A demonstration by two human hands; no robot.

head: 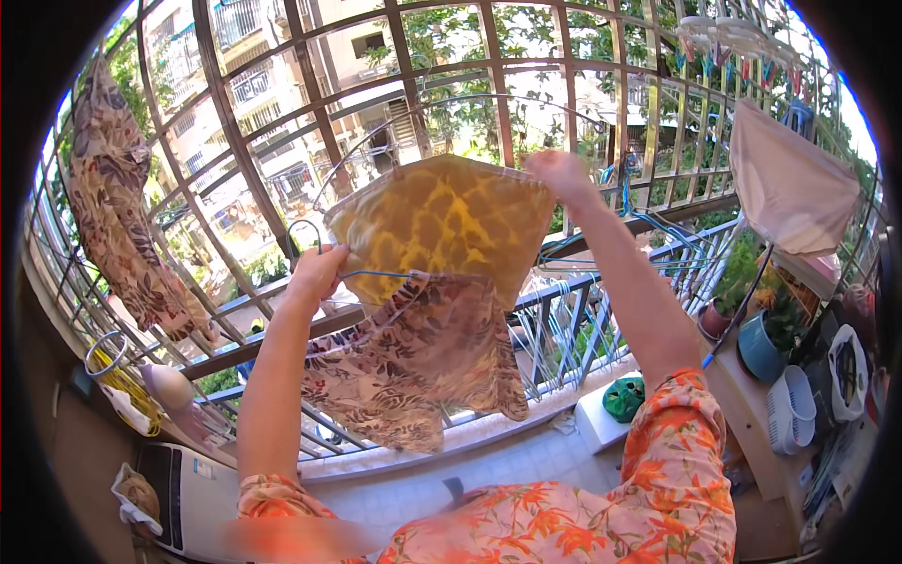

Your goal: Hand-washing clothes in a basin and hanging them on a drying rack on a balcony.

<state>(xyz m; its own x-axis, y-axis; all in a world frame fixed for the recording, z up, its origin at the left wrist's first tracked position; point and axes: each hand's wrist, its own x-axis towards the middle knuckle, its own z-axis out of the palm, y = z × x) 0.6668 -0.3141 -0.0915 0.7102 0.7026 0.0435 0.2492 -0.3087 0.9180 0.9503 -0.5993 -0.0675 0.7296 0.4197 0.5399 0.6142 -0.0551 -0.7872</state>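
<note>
My left hand (317,273) is closed around a blue clothes hanger, its hook sticking up above the fingers. Floral shorts (416,352) hang from that hanger by the waistband. Behind and above them spreads a yellow-and-brown patterned garment (444,218), its left edge at my left fingertips. My right hand (561,180), slightly blurred, pinches this garment's upper right corner. A thin curved wire hanger (451,99) arches over the garment, hung near the window bars. Part of the yellow garment is hidden by the shorts.
A metal window grille (313,106) stands in front, with a blue railing (550,310) below it. Several empty hangers (627,247) hang at right. Floral trousers (116,211) hang left, a pale cloth (793,183) right. A washing machine (204,497) and a white box (599,419) stand below.
</note>
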